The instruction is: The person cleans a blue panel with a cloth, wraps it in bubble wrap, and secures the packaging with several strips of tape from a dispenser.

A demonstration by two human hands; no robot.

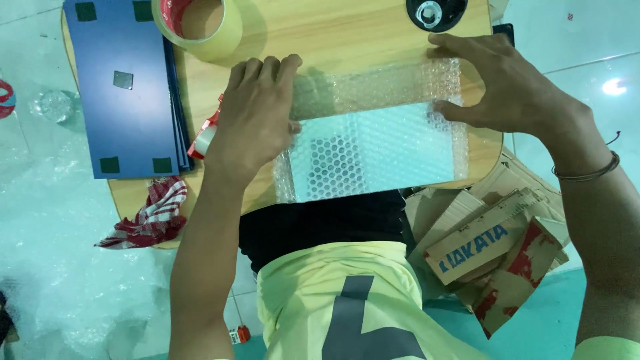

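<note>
A flat rectangular panel wrapped in clear bubble wrap [373, 150] lies on a small wooden table [347, 33]. My left hand [257, 113] lies palm down on the wrap's left end, fingers together and pointing away from me. My right hand [503, 83] holds the wrap's right end, thumb pressed on the wrap's edge and fingers stretched along the folded-over flap at the top. A red tape dispenser [203, 137] peeks out just left of my left hand.
A stack of dark blue boards [127, 87] lies at the table's left, a large roll of clear tape [200, 23] behind it. A black round object [437, 13] sits at the far edge. A red checked cloth [153, 213] hangs off the near-left corner. Cardboard pieces [493, 247] lie at right.
</note>
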